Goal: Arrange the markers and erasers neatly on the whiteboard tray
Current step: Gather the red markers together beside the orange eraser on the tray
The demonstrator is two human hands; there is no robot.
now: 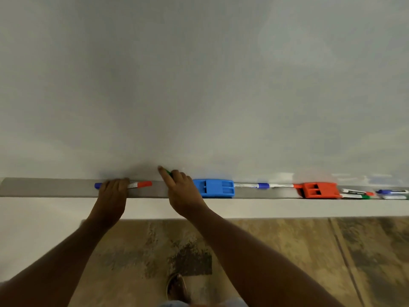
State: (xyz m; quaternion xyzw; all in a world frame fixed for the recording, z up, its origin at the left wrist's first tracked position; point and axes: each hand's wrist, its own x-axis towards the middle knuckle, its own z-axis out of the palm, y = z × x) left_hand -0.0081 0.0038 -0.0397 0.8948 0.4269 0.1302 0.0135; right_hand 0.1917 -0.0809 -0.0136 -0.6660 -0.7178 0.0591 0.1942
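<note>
- Whiteboard tray (44,187): one grey ledge is seen running the full width under the whiteboard (199,85); its far-left stretch is bare.
- Left hand (112,191): fingers are curled down over markers lying on the tray. A blue cap (97,185) is seen left of the knuckles, a red cap (145,184) right of them. Whether this is one marker or two laid end to end cannot be told; the middle is covered.
- Right hand (181,191): fingers are closed around a green marker (169,173), only a sliver of which is shown, held just above the tray against the board, forefinger extended.
- Erasers, two counted: blue eraser (213,188) just beside the right hand; red eraser (318,190) well to its right. Both rest on the tray.
- Between the erasers: two white-barrelled markers are laid in line, a blue-capped marker (252,185) and another marker (282,185) touching the red eraser.
- Right of the red eraser: a blurred marker cluster (374,194), four at a fair guess, red, green and blue caps noted.
- Below: floor (287,251) and one shoe (177,286) are seen.
</note>
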